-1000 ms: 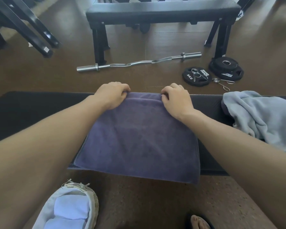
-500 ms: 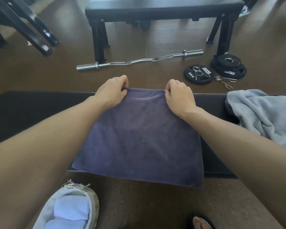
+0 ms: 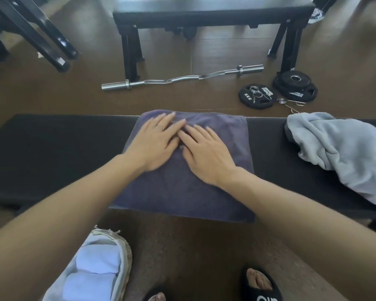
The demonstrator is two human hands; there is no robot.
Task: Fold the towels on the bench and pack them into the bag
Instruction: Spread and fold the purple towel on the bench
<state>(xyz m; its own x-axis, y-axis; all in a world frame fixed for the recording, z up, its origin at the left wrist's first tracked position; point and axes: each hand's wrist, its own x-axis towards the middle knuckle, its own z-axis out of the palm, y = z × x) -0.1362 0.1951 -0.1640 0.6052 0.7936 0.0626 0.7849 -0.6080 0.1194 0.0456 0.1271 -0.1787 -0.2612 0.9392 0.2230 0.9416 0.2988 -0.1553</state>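
A black bench carries the purple towel and a crumpled grey towel at right. Left hand and right hand press flat, fingers straight. Bag below holds 2 white towels.

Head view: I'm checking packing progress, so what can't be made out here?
- Bag: cut off by the bottom edge and the left arm; its towel count is unclear.
- Grey towel: runs off the right edge.
- Purple towel: middle hidden under the left hand and right hand.
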